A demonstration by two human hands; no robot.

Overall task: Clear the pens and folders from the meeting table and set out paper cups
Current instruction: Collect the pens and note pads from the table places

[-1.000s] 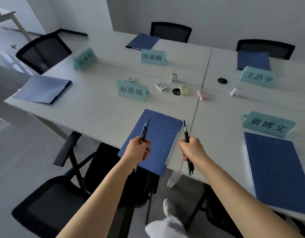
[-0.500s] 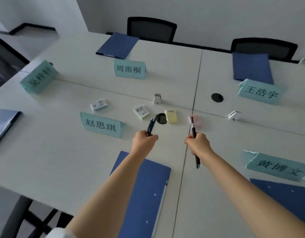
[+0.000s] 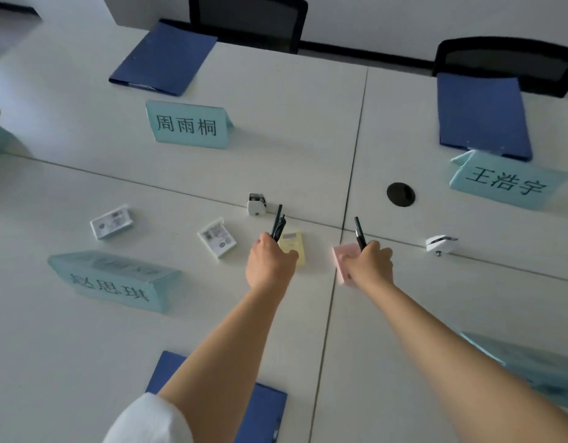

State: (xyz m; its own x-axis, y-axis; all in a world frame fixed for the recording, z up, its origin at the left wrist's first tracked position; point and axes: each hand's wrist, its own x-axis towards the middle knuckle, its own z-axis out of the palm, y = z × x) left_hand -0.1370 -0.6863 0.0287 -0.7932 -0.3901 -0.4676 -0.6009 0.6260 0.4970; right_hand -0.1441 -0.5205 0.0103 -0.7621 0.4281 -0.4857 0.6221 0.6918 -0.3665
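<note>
Two hands reaching over the middle of a white meeting table (image 3: 84, 346), each clenched around dark pens. Left hand (image 3: 270, 263) fisted over the left pens (image 3: 278, 226), apparently two of them, shafts rising out of the top of the fist between thumb and curled fingers and pointing away toward the far edge, tips above a small white clip-like gadget (image 3: 256, 204). Right hand (image 3: 369, 263) gripping the right pen (image 3: 360, 233) the same way, barrel jutting up and slightly left from the knuckles; lower ends hidden inside both fists. Yellow sticky pad (image 3: 294, 247) lying partly under the left hand, pink sticky pad (image 3: 340, 262) partly under the right, at the seam where the tabletops meet. Two small white boxes (image 3: 111, 222) resting left of the hands. Blue folder at the near edge (image 3: 266, 414), half covered by the left forearm; far left folder (image 3: 164, 57) before a black chair (image 3: 247, 20); far right folder (image 3: 481, 116) before another chair. Teal name card (image 3: 188, 124) standing behind the hands, a second name card (image 3: 503, 180) at right beside a round cable hole (image 3: 401, 194), a third name card (image 3: 116, 279) at near left. No paper cups in view.
</note>
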